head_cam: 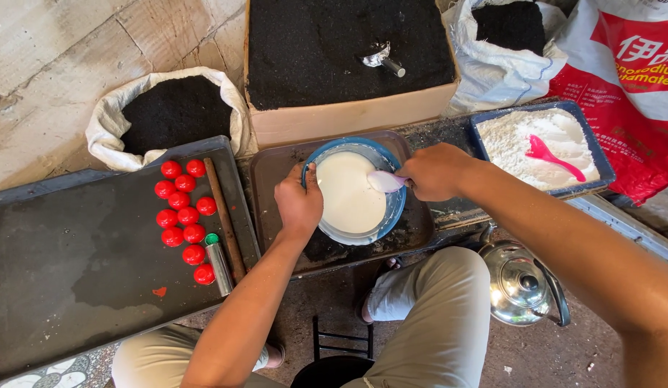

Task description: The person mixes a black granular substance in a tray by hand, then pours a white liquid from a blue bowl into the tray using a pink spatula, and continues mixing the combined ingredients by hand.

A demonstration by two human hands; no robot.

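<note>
Gripping a pale plastic spoon, the right hand stirs white batter in a blue bowl on a brown tray while the left hand clamps the rim. Steady bracing should prevent spills. Red balls line a dark tray alongside; white powder sits right.

We see a round blue plastic bowl, tilted on a dark brown tray and filled with smooth white liquid. A pale plastic spoon hangs over its right side, its bowl just above the white surface.
</note>
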